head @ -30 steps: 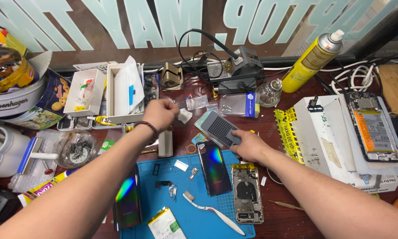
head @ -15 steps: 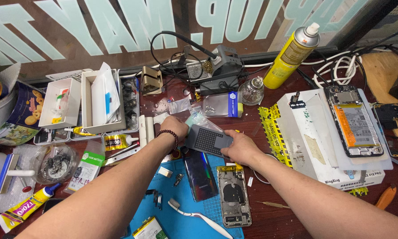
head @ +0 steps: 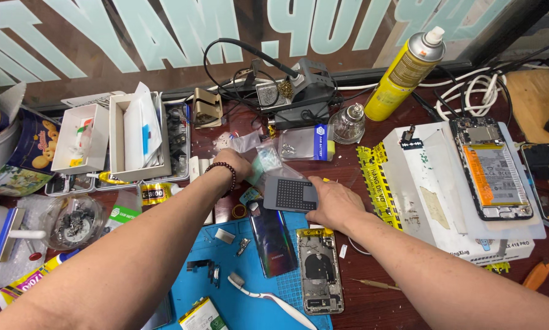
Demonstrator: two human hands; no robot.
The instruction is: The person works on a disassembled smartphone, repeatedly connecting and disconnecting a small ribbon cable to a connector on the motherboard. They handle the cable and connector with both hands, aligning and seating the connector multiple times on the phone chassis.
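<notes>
My right hand (head: 334, 201) grips a small grey rectangular plate with a grid of dots (head: 291, 194), held just above the blue work mat (head: 250, 293). My left hand (head: 233, 164), with a bead bracelet at the wrist, pinches a small clear plastic bag (head: 267, 162) next to the plate's far edge. Below the plate lie a dark glossy phone back cover (head: 273, 239) and an opened phone frame (head: 319, 269) on the mat. A white toothbrush (head: 268, 298) lies at the mat's near edge.
A soldering station (head: 299, 98) stands at the back, a yellow spray can (head: 403, 67) and a small glass bottle (head: 349, 122) beside it. White boxes (head: 427, 201) at the right carry an opened phone (head: 492, 168). Open white cartons (head: 134, 131) and a round parts dish (head: 73, 221) crowd the left.
My left hand drew back from the rear items and took hold of the clear bag. My right hand kept the grey plate, shifting it slightly toward me as the view moved in.
</notes>
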